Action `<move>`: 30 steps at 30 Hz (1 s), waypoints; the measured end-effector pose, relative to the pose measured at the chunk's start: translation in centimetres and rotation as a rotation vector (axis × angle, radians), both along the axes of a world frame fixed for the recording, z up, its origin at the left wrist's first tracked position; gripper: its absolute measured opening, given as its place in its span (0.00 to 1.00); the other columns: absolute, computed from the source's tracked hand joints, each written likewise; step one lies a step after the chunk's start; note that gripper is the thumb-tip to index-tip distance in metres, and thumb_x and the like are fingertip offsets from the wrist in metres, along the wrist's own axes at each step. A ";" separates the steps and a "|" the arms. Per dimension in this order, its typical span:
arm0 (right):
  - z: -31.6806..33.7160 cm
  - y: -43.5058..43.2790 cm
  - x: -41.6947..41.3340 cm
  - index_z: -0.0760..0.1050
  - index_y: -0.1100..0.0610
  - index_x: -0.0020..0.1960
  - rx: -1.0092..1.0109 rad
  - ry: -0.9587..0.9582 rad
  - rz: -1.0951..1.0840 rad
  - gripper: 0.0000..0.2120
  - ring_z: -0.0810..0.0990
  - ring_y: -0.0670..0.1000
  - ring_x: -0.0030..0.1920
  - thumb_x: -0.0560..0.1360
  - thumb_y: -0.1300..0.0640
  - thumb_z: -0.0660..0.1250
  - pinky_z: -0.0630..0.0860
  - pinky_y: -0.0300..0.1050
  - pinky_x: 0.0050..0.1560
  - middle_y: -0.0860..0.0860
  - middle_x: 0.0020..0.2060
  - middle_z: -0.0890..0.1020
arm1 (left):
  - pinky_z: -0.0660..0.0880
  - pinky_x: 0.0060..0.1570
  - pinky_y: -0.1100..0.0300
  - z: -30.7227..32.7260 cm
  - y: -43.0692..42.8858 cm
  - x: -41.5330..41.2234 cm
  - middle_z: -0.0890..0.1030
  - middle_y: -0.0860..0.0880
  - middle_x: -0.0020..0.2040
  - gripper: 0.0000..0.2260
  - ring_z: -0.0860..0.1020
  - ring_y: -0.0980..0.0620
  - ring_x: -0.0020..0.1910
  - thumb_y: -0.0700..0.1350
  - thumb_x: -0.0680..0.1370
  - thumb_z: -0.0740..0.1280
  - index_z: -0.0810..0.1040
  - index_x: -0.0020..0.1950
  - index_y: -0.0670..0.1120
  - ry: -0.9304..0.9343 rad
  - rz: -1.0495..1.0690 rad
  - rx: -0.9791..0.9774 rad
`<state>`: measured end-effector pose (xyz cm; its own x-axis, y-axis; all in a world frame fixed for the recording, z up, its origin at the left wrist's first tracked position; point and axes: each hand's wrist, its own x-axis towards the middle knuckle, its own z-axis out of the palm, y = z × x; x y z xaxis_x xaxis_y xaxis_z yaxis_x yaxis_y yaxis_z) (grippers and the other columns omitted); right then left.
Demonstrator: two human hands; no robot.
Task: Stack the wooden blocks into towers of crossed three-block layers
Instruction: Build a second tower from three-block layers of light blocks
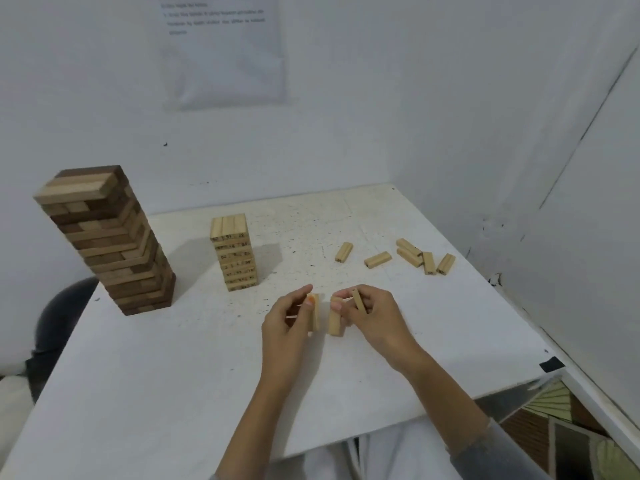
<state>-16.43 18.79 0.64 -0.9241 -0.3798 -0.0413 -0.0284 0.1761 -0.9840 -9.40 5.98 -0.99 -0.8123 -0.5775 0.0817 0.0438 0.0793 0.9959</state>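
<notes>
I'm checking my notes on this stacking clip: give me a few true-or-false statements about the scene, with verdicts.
1. Two towers stand on the table: a tall mixed-wood tower and a pale tower. True.
2. The pale tower is the taller one. False: it is clearly shorter.
3. The left hand and the right hand both grip pale blocks. True.
4. Spare blocks lie left of the mixed-wood tower. False: the loose blocks lie on the table's right side.
</notes>
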 end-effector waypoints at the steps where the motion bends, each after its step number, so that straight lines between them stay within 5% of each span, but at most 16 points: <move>1: -0.1 -0.6 0.0 0.81 0.55 0.48 0.012 0.008 0.014 0.04 0.81 0.48 0.39 0.73 0.57 0.73 0.78 0.44 0.47 0.50 0.37 0.83 | 0.74 0.44 0.66 0.0 -0.6 0.3 0.82 0.51 0.49 0.09 0.79 0.56 0.45 0.42 0.79 0.66 0.81 0.58 0.50 -0.006 0.015 0.007; 7: -0.3 -4.2 0.6 0.81 0.58 0.51 0.052 0.048 0.106 0.05 0.80 0.43 0.35 0.75 0.59 0.70 0.77 0.36 0.44 0.48 0.37 0.82 | 0.77 0.48 0.57 -0.5 -3.9 1.5 0.83 0.49 0.50 0.07 0.80 0.52 0.48 0.45 0.78 0.68 0.81 0.56 0.51 -0.071 0.095 0.004; 16: -0.7 -7.6 0.9 0.80 0.59 0.51 0.171 0.163 0.103 0.05 0.78 0.45 0.45 0.76 0.59 0.69 0.70 0.25 0.41 0.48 0.43 0.82 | 0.78 0.48 0.61 -0.7 -4.8 2.2 0.83 0.49 0.50 0.08 0.82 0.53 0.49 0.40 0.78 0.68 0.82 0.55 0.48 -0.080 0.157 0.004; 23: -1.0 -8.1 0.9 0.77 0.60 0.60 0.318 0.219 0.062 0.14 0.76 0.51 0.56 0.77 0.54 0.67 0.67 0.35 0.51 0.55 0.57 0.77 | 0.77 0.43 0.65 -0.7 -4.1 2.1 0.77 0.47 0.48 0.06 0.79 0.60 0.42 0.37 0.78 0.66 0.80 0.51 0.46 -0.081 0.203 -0.113; 26: -0.5 -7.4 1.1 0.75 0.59 0.60 0.208 0.074 0.036 0.14 0.71 0.51 0.61 0.81 0.56 0.56 0.63 0.40 0.57 0.53 0.58 0.71 | 0.78 0.48 0.59 -0.6 -4.0 2.2 0.80 0.48 0.49 0.07 0.80 0.52 0.45 0.41 0.79 0.64 0.80 0.50 0.52 -0.084 0.243 -0.001; 30: -0.2 -6.5 0.9 0.77 0.54 0.61 0.199 0.095 0.016 0.14 0.74 0.48 0.52 0.80 0.60 0.56 0.68 0.40 0.57 0.50 0.52 0.77 | 0.71 0.40 0.75 0.2 -5.0 2.8 0.79 0.47 0.44 0.09 0.76 0.57 0.40 0.35 0.78 0.64 0.79 0.54 0.45 -0.165 0.161 -0.149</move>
<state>-15.54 12.29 0.41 -0.9212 -0.3879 -0.0304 -0.1236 0.3657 -0.9225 -6.61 1.01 -0.78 -0.7204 -0.6918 0.0491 -0.1434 0.2178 0.9654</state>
